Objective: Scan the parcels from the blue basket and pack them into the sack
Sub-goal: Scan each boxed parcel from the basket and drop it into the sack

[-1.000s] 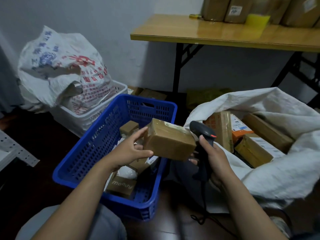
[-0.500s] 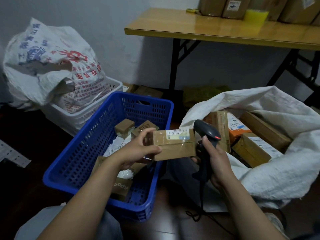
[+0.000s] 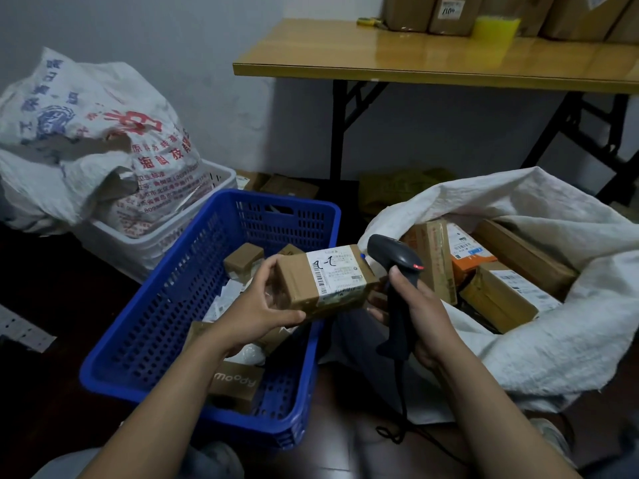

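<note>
The parcel, a brown carton with a white barcode label and a handwritten mark on its upper face, was held in the air at the centre of the view, over the 3 o'clock rim of the blue basket. The left hand grasped it at its 9 o'clock end, thumb along the near lower edge and fingers curled over the top. The right hand was clenched round the handle of a black scanner, whose head stood just beside the parcel's 3 o'clock end with a red light showing. Fingertips of that hand reached under the parcel's end; contact could not be confirmed. A black cable trailed from the handle toward 6 o'clock. Inside the basket lay a small brown box toward 12 o'clock, a box printed "moody" toward 6 o'clock, and pale packets between them. The sack, white and open, lay at 3 o'clock of the basket and held several cartons and an orange box. At 10 o'clock a printed bag sat in a white basket. At 1 o'clock stood a wooden table bearing boxes and a yellow roll.
</note>
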